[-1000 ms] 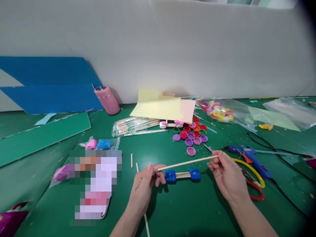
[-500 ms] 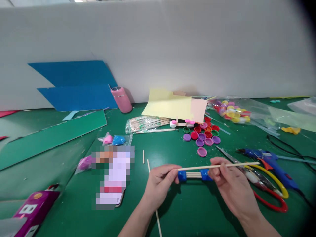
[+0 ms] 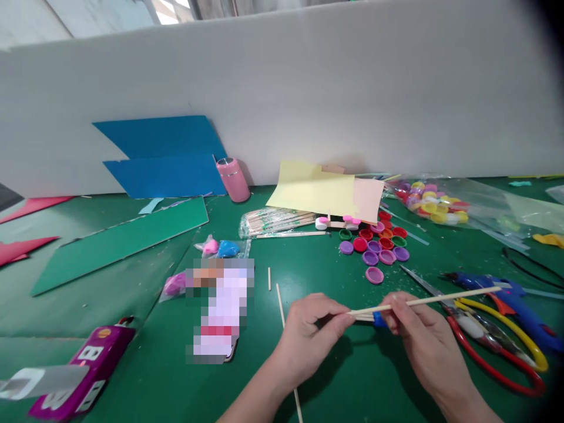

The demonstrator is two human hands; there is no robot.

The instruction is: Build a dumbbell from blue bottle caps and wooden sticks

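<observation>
My left hand (image 3: 314, 332) is closed, its thumb and forefinger pinching the left end of a long thin wooden stick (image 3: 434, 300). My right hand (image 3: 425, 338) grips the same stick farther along, and its tip sticks out to the right. Just under the stick, between the hands, is a bundle of short wooden sticks (image 3: 363, 318) with a blue lump (image 3: 379, 319) at its right end, partly behind my right fingers. The bundle's left end is hidden by my left hand. Another long stick (image 3: 282, 306) lies on the table, passing under my left arm.
To the right lie scissors (image 3: 467, 326) and a blue glue gun (image 3: 511, 299). Several bottle caps (image 3: 371, 258) are spread beyond my hands. A phone (image 3: 224, 311), a purple power strip (image 3: 94, 367), bagged sticks (image 3: 282, 221), a pink bottle (image 3: 233, 180) and paper sheets (image 3: 315, 188) also lie about.
The view has turned slightly left. My left fingers have shifted right along the bundle, covering its left blue lump, which showed before. Both hands keep hold of the stick.
</observation>
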